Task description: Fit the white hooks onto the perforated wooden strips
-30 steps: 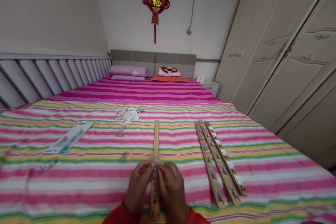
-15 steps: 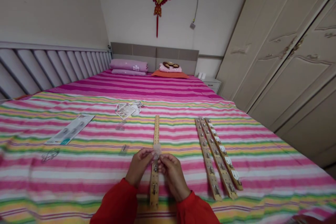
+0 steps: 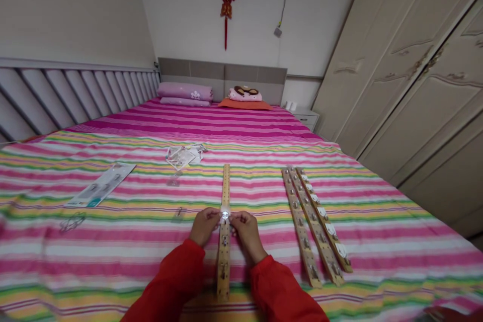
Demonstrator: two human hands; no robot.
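A narrow wooden strip with rows of small holes (image 3: 225, 181) lies lengthwise on the striped cloth before me. Metal hooks (image 3: 223, 269) are fixed along its near part. Over its middle, a clear adhesive hook (image 3: 225, 215) with a shiny metal centre is pinched by its two sides. My left hand (image 3: 205, 224) grips its left edge with closed fingers. On the opposite edge, my right hand (image 3: 246, 231) has thumb and fingers closed. Whether the hook's backing touches the wood, I cannot tell.
Three wooden strips with hooks (image 3: 311, 226) lie to the right, the outermost bearing white pieces. Loose clear hooks (image 3: 178, 214), a packet (image 3: 101, 186), a thin wire-like tangle (image 3: 72, 221) and a pile of packaging (image 3: 184, 156) lie to the left.
Both hands have moved slightly away from me along the strip. The clear hook now lies flatter over the wood, with its metal centre showing between my fingers.
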